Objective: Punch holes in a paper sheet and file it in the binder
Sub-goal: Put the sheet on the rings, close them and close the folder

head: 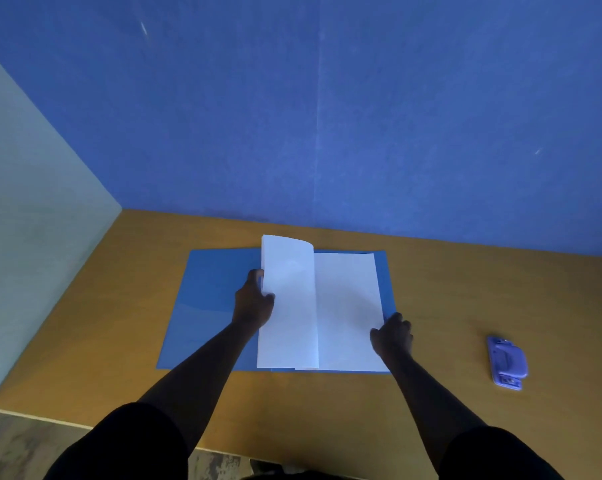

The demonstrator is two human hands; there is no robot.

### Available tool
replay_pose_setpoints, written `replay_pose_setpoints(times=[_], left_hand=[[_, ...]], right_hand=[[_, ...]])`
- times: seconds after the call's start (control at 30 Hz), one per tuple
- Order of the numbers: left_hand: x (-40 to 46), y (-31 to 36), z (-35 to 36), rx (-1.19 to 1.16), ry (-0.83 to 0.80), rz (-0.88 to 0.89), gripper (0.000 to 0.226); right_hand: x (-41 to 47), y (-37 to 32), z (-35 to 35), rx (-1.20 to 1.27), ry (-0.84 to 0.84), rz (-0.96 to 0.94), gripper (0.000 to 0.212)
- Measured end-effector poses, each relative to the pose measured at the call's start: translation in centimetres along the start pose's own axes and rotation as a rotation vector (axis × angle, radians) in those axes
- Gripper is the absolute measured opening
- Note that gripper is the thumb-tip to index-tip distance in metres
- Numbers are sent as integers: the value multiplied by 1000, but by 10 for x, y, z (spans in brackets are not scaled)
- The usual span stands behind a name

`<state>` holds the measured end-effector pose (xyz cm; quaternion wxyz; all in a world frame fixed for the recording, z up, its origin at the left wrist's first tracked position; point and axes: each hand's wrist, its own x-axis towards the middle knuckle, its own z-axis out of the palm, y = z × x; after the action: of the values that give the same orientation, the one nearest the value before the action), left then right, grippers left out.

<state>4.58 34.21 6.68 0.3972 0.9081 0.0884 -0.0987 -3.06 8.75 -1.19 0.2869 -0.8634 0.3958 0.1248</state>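
Sheets turned inside the open blue binder, hole punch set aside.

From the left: the blue binder [202, 306] lies open on the wooden table [448, 282]. The left hand [254, 303] pinches the lifted edge of the paper sheets [289, 306]; the right hand [393, 336], fingers curled, presses their corner at about 4 o'clock. The purple hole punch [506, 362] rests well apart at 3 o'clock. I judge filing is almost finished; whether holes exist I cannot tell. No writing is readable.
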Motion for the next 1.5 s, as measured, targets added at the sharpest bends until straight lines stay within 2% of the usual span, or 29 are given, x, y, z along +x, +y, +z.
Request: replay_pose_setpoints(times=[0.1,0.2,0.27,0.33,0.43,0.57,0.67,0.83,0.9,1.03,1.13,1.2,1.27,1.5], left_hand=[[0,-5,2,-17,-1,33,62],[-1,-6,4,-15,-9,62,57],[1,-7,7,25,-19,74,37],[3,-8,13,72,-41,91,23],[2,-4,21,75,-79,68,30],[3,1,29,53,-138,83,36],[3,3,34,40,-151,116,33],[5,7,38,31,-101,159,12],[6,8,40,28,-98,166,18],[6,11,43,8,-85,164,25],[9,11,46,-21,-101,152,13],[10,12,45,-31,-110,142,6],[10,12,44,-25,-103,124,14],[11,14,40,-11,-55,77,15]], right_hand=[[4,-1,0,63,20,25,37],[0,-2,-8,67,10,-32,2],[-9,-10,-15,68,15,-109,2],[-21,-22,-19,104,34,-180,18],[-42,-48,-18,84,19,-329,30],[-63,-74,-11,-83,-22,-550,37],[-73,-81,-5,-195,-33,-670,41],[-77,-82,3,-297,-13,-787,41],[-77,-81,3,-300,3,-809,40],[-74,-78,-1,-268,14,-774,40],[-67,-72,-8,-225,35,-697,39],[-61,-68,-15,-207,46,-622,38],[-54,-63,-22,-193,43,-540,38],[-30,-39,-38,-55,-8,-219,33]])
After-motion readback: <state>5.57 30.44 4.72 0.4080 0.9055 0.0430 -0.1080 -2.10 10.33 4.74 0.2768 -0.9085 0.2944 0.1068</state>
